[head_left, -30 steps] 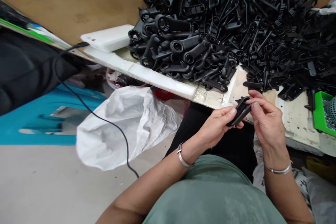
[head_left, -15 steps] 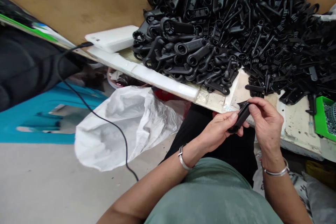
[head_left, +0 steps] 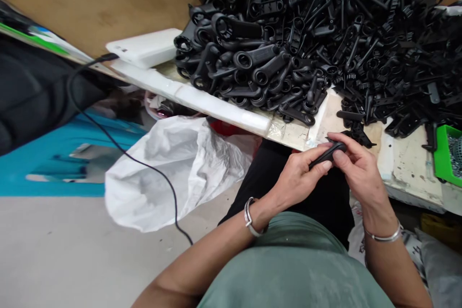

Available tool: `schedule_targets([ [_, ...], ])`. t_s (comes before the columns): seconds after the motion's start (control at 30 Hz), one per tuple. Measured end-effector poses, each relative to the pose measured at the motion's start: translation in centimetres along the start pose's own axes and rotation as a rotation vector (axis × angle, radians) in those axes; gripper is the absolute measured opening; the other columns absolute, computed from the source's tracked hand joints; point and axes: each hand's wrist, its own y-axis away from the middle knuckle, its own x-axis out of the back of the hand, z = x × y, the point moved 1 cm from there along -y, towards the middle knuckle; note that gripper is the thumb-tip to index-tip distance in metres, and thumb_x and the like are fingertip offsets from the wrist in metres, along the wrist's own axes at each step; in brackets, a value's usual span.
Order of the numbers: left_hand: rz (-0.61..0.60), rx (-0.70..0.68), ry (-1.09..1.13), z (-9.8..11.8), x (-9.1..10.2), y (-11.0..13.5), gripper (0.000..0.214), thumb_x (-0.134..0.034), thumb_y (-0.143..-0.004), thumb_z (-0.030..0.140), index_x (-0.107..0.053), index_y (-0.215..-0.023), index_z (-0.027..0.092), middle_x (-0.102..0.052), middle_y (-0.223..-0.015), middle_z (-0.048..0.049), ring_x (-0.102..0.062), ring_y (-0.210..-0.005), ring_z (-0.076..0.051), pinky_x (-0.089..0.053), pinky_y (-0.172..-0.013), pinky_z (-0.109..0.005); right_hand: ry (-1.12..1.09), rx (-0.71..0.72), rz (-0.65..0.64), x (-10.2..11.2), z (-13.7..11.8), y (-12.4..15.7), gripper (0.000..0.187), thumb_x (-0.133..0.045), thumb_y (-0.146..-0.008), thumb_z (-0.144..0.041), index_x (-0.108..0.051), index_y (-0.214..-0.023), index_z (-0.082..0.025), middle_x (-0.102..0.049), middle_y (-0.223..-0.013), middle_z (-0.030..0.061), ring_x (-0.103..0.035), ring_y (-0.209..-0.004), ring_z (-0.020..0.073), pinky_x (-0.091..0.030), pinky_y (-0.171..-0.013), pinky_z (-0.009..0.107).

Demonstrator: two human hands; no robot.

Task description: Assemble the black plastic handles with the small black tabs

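While both hands meet just below the table edge (head_left: 288, 135), the left hand (head_left: 299, 178) and right hand (head_left: 355, 168) together pinch one black plastic piece (head_left: 327, 154) between fingertips. Behind it, the heap of black parts (head_left: 325, 33) covers the table; a white bag (head_left: 173, 168) hangs left of the edge.

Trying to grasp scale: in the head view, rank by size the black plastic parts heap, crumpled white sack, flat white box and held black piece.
1. heap of black plastic parts
2. crumpled white sack
3. flat white box
4. small black plastic piece: smallest, though nearest the camera
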Motion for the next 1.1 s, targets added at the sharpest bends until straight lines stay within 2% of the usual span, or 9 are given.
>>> schedule_targets([
  [0.1,-0.05,-0.052,-0.053,0.2,0.1,-0.3,0.036,-0.06,-0.09,0.029,-0.069,-0.122,0.016,-0.075,-0.118,-0.0096,-0.071,-0.099,-0.022,-0.056,-0.089,-0.034,-0.101,-0.014,-0.003,0.1,0.0,0.2,0.024,-0.075,-0.089,-0.035,-0.075,-0.111,-0.03,-0.077,-0.102,0.0017,-0.072,-0.091,0.0183,-0.059,-0.079,0.029],
  [0.23,-0.083,-0.093,-0.19,0.9,0.2,-0.4,0.03,-0.058,-0.093,0.026,-0.07,-0.118,0.016,-0.077,-0.109,-0.0074,-0.071,-0.097,-0.02,-0.055,-0.09,-0.031,-0.05,0.051,0.067,-0.1,-0.4,0.3,0.018,-0.078,-0.083,-0.026,-0.079,-0.1,-0.03,-0.078,-0.097,-0.0003,-0.071,-0.078,0.014,-0.059,-0.072,0.024],
  [0.33,-0.05,-0.102,-0.276,1.2,0.2,-0.2,0.025,-0.058,-0.094,0.029,-0.073,-0.109,0.017,-0.077,-0.095,-0.005,-0.07,-0.082,-0.017,-0.054,-0.079,-0.028,0.0,0.072,0.098,-0.3,-0.4,0.5,0.017,-0.078,-0.081,-0.025,-0.08,-0.097,-0.029,-0.077,-0.091,-0.0004,-0.067,-0.066,0.0129,-0.058,-0.06,0.023],
  [0.43,-0.038,-0.094,-0.3,1.0,0.3,-0.3,0.024,-0.058,-0.094,0.03,-0.074,-0.106,0.017,-0.075,-0.082,-0.0027,-0.067,-0.072,-0.015,-0.052,-0.072,-0.026,-0.031,0.073,0.117,-0.6,0.1,0.5,0.015,-0.079,-0.082,-0.031,-0.079,-0.097,-0.027,-0.077,-0.091,0.0009,-0.067,-0.068,0.0147,-0.058,-0.061,0.026],
  [0.67,-0.128,-0.006,-0.19,0.7,0.6,-0.8,0.031,-0.055,-0.093,0.029,-0.071,-0.116,0.015,-0.075,-0.086,-0.0044,-0.066,-0.078,-0.017,-0.053,-0.077,-0.029,-0.134,0.014,0.072,-0.7,0.8,-0.2,0.02,-0.079,-0.08,-0.033,-0.078,-0.099,-0.025,-0.075,-0.087,0.0,-0.067,-0.071,0.0147,-0.058,-0.064,0.026],
  [0.77,-0.144,0.011,-0.183,0.9,0.7,-0.8,0.033,-0.055,-0.092,0.028,-0.07,-0.119,0.015,-0.074,-0.086,-0.0042,-0.066,-0.078,-0.017,-0.053,-0.077,-0.028,-0.16,0.004,0.051,-0.6,0.7,-0.1,0.017,-0.078,-0.08,-0.03,-0.077,-0.096,-0.025,-0.074,-0.083,-0.0009,-0.066,-0.065,0.0138,-0.058,-0.06,0.025],
  [0.9,-0.164,0.003,-0.199,1.4,0.9,-0.5,0.03,-0.055,-0.092,0.028,-0.071,-0.113,0.013,-0.072,-0.084,-0.0036,-0.063,-0.075,-0.015,-0.05,-0.073,-0.026,-0.156,0.006,0.033,-0.6,0.3,0.3,0.017,-0.08,-0.08,-0.034,-0.076,-0.093,-0.025,-0.075,-0.083,0.0001,-0.068,-0.066,0.0151,-0.059,-0.061,0.027],
  [1.03,-0.178,0.011,-0.246,1.7,1.0,-0.4,0.025,-0.056,-0.092,0.029,-0.073,-0.101,0.013,-0.068,-0.073,-0.0009,-0.058,-0.067,-0.013,-0.046,-0.066,-0.024,-0.188,-0.018,0.04,-0.8,0.5,0.4,0.02,-0.081,-0.078,-0.04,-0.076,-0.091,-0.024,-0.074,-0.079,0.0001,-0.067,-0.063,0.0156,-0.059,-0.06,0.028],
  [1.1,-0.169,0.026,-0.284,1.6,1.0,-0.5,0.026,-0.055,-0.093,0.028,-0.073,-0.105,0.013,-0.069,-0.073,-0.0008,-0.06,-0.067,-0.013,-0.047,-0.067,-0.025,-0.214,-0.024,0.041,-0.9,0.9,0.3,0.02,-0.081,-0.079,-0.04,-0.076,-0.091,-0.024,-0.073,-0.076,-0.0009,-0.065,-0.06,0.0144,-0.058,-0.058,0.027],
])
